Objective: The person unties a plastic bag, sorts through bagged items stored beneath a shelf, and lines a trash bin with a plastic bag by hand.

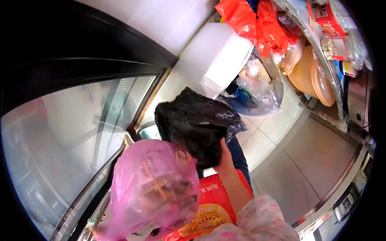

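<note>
My right hand (pixel 224 156) is closed on the edge of a black plastic bag (pixel 193 124), which hangs crumpled in the middle of the view. A full, see-through pink bag (pixel 155 188) fills the lower left, with mixed scraps showing through it. At its lower left edge a small part of my left hand (pixel 100 233) shows; its fingers are hidden by the bag and the frame edge. Beneath my right forearm lies the red apron (pixel 211 195) with a yellow round print.
A glass door (pixel 80 132) with a black frame stands at the left. Beyond the black bag is a white bin (pixel 213 56). A clear bag (pixel 257 94) and red bags (pixel 257 24) are at the upper right, near a shelf with a tan pot (pixel 309 76). Tiled floor (pixel 261 136) shows below.
</note>
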Motion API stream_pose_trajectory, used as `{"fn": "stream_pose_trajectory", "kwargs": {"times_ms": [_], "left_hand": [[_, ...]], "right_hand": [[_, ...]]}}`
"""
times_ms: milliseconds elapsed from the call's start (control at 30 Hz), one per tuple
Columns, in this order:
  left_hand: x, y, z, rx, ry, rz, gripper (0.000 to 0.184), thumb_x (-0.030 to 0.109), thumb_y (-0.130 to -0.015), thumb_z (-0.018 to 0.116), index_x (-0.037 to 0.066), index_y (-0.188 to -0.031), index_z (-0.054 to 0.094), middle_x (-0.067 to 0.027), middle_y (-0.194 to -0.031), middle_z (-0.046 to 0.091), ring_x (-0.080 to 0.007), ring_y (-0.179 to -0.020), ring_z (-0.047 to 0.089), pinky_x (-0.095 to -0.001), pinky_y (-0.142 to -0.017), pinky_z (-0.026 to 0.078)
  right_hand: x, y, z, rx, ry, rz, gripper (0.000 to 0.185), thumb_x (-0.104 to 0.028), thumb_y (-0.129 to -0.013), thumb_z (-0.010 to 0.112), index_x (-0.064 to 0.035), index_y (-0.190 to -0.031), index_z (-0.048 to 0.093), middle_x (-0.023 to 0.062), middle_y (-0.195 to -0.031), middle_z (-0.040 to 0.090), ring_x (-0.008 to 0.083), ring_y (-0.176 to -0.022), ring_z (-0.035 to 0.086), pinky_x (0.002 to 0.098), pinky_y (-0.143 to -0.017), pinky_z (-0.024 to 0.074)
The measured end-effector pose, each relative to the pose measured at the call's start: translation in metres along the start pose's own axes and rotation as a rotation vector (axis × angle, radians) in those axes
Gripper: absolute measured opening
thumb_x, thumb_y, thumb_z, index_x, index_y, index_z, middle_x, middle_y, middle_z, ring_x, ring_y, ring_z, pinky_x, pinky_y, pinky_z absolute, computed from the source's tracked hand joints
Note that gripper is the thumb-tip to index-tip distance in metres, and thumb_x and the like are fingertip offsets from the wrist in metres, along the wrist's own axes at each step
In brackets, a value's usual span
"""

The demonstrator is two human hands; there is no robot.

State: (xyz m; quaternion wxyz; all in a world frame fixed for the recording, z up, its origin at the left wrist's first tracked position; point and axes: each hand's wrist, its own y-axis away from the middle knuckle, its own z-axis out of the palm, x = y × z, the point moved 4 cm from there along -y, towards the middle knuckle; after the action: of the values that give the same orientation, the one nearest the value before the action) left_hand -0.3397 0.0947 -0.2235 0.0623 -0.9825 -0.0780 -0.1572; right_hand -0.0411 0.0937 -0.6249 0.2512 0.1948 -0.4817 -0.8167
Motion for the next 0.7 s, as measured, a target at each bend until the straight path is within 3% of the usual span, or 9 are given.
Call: {"fn": "stream_pose_trajectory", "kwargs": {"times_ms": [100, 133, 200, 267, 333, 367, 467, 600, 700], "left_hand": [[0.027, -0.016, 0.034, -0.167, -0.034, 0.063, 0.029, 0.021, -0.07, 0.075, 0.004, -0.082, 0.055, -0.0116, -0.083, 0.054, -0.0255, -0.075, 0.055, -0.0373, -0.065, 0.044], [0.052, -0.031, 0.063, -0.109, 0.481, -0.43, 0.024, 0.02, -0.071, 0.074, 0.004, -0.077, 0.057, -0.0093, -0.079, 0.054, -0.0244, -0.075, 0.054, -0.0352, -0.064, 0.043], [0.059, -0.035, 0.088, -0.167, 0.448, -0.523, 0.022, 0.017, -0.072, 0.073, 0.004, -0.083, 0.059, -0.0096, -0.082, 0.054, -0.0236, -0.075, 0.053, -0.035, -0.065, 0.043], [0.064, -0.042, 0.1, -0.232, 0.501, -0.518, 0.022, 0.015, -0.074, 0.072, 0.004, -0.089, 0.059, -0.011, -0.086, 0.054, -0.0244, -0.079, 0.054, -0.0354, -0.067, 0.043], [0.065, -0.045, 0.103, -0.263, 0.512, -0.559, 0.025, 0.016, -0.074, 0.072, 0.004, -0.092, 0.059, -0.0116, -0.089, 0.054, -0.0247, -0.081, 0.054, -0.0356, -0.068, 0.044], [0.054, -0.045, 0.108, -0.237, 0.457, -0.358, 0.002, 0.005, -0.079, 0.049, 0.005, -0.08, 0.049, 0.0013, -0.073, 0.045, -0.0059, -0.06, 0.043, -0.0163, -0.051, 0.033], [0.046, -0.046, 0.095, -0.192, 0.564, -0.389, 0.003, 0.008, -0.079, 0.049, 0.004, -0.079, 0.049, -0.0001, -0.071, 0.046, -0.007, -0.059, 0.043, -0.0175, -0.052, 0.034], [0.052, -0.054, 0.1, -0.198, 1.071, -0.693, 0.007, 0.011, -0.079, 0.05, 0.004, -0.078, 0.049, -0.002, -0.068, 0.046, -0.0085, -0.058, 0.045, -0.0192, -0.052, 0.035], [0.042, -0.046, 0.159, -0.305, 1.369, -0.973, 0.01, 0.013, -0.08, 0.05, 0.004, -0.077, 0.049, -0.0033, -0.065, 0.047, -0.0096, -0.058, 0.045, -0.0205, -0.052, 0.036]], "right_hand": [[-0.008, -0.051, -0.006, 0.003, -0.263, 0.097, 0.055, -0.047, -0.09, 0.041, -0.0072, -0.129, 0.042, 0.0086, -0.129, 0.048, 0.0259, -0.117, 0.046, 0.0401, -0.101, 0.0341], [-0.005, -0.06, -0.004, 0.043, -0.249, 0.123, 0.054, -0.046, -0.09, 0.041, -0.007, -0.128, 0.043, 0.0087, -0.127, 0.049, 0.026, -0.116, 0.047, 0.0396, -0.1, 0.0351], [0.007, -0.074, 0.003, 0.128, -0.224, 0.177, 0.053, -0.045, -0.09, 0.043, -0.0065, -0.126, 0.045, 0.0089, -0.124, 0.052, 0.0261, -0.113, 0.049, 0.0385, -0.099, 0.0371], [0.025, -0.077, 0.016, 0.014, -0.164, 0.269, 0.045, -0.038, -0.091, 0.047, -0.0049, -0.12, 0.049, 0.0064, -0.114, 0.058, 0.02, -0.102, 0.055, 0.0348, -0.089, 0.0449], [0.032, -0.078, 0.021, -0.095, -0.111, 0.298, 0.044, -0.038, -0.091, 0.048, -0.0048, -0.119, 0.05, 0.0061, -0.112, 0.058, 0.0193, -0.1, 0.055, 0.0342, -0.088, 0.045], [0.028, -0.081, 0.019, -0.117, -0.09, 0.278, 0.043, -0.038, -0.091, 0.048, -0.0047, -0.119, 0.05, 0.006, -0.112, 0.058, 0.019, -0.1, 0.055, 0.0338, -0.087, 0.0451], [-0.003, -0.1, -0.004, -0.04, -0.055, 0.129, 0.042, -0.037, -0.091, 0.048, -0.0046, -0.117, 0.051, 0.0056, -0.11, 0.059, 0.0179, -0.098, 0.055, 0.0328, -0.085, 0.0452], [-0.019, -0.119, -0.026, 0.012, -0.027, 0.071, 0.04, -0.036, -0.091, 0.048, -0.0043, -0.115, 0.053, 0.0051, -0.108, 0.059, 0.0164, -0.095, 0.055, 0.0315, -0.082, 0.0454], [-0.002, -0.137, -0.04, -0.026, 0.025, 0.073, 0.038, -0.035, -0.091, 0.049, -0.0042, -0.113, 0.054, 0.0047, -0.106, 0.059, 0.0153, -0.093, 0.055, 0.0304, -0.08, 0.0456]]}}
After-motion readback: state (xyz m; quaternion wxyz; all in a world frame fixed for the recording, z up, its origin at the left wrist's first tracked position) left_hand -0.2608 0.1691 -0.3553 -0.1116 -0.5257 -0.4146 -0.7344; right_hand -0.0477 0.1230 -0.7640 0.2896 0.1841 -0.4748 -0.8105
